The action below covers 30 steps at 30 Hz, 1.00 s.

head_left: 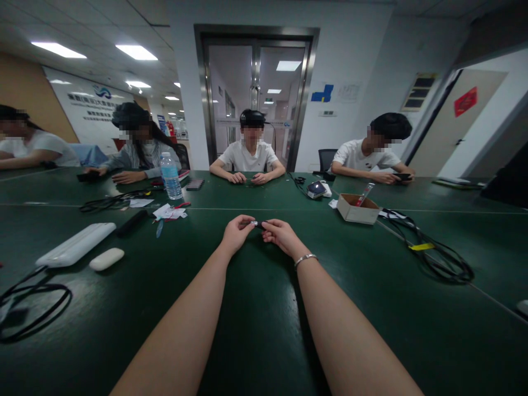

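My left hand (238,235) and my right hand (282,236) meet above the middle of the green table (259,308). Between their fingertips is a small thin black-and-silver object (256,223), too small to name its kind. The left thumb and fingers pinch its silver end, while the right thumb and index finger grip its dark end. The right hand's other fingers are curled in. Fingers cover part of the object on both sides. A metal bracelet (306,260) circles my right wrist.
On the left are a white power bank (78,243), a white oval case (106,259), a water bottle (170,177), paper scraps (170,212) and cables (37,316). To the right stand an open cardboard box (357,210) and a coiled black cable (443,264). Several people sit across the table.
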Tool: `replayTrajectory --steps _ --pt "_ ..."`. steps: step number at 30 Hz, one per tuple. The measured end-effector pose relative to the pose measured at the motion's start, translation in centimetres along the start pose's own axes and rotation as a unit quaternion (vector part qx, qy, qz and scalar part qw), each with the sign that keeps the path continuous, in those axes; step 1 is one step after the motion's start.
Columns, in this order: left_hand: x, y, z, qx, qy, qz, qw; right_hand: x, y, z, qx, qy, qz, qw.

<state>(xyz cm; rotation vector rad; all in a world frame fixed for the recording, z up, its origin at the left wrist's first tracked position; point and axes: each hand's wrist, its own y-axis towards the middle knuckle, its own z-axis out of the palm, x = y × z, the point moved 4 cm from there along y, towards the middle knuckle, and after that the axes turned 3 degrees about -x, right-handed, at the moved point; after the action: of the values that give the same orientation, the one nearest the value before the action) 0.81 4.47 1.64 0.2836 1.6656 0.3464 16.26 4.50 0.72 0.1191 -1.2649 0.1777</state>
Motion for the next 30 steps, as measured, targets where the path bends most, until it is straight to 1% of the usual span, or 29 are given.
replayTrajectory --steps 4,11,15,20,25,30 --pt "0.4 0.0 -0.1 -0.006 0.054 -0.023 0.998 -0.2 0.2 -0.2 -0.002 -0.007 -0.002 1.000" --pt "0.6 -0.2 -0.5 -0.009 0.157 -0.062 0.986 -0.3 0.3 -0.3 0.026 -0.010 -0.035 0.999" --pt "0.4 -0.2 -0.5 -0.015 0.181 -0.062 0.981 0.0 0.1 -0.3 0.033 -0.016 -0.054 0.998" --pt "0.2 -0.4 -0.6 -0.023 0.214 -0.078 0.973 0.2 -0.2 -0.1 0.050 -0.034 -0.061 0.996" --pt "-0.5 -0.8 -0.6 -0.039 0.246 -0.091 0.964 0.2 -0.2 0.0 0.043 -0.052 -0.066 0.996" --pt "-1.2 -1.1 -0.5 -0.045 0.252 -0.091 0.962 0.2 -0.2 0.2 0.049 -0.056 -0.072 0.995"
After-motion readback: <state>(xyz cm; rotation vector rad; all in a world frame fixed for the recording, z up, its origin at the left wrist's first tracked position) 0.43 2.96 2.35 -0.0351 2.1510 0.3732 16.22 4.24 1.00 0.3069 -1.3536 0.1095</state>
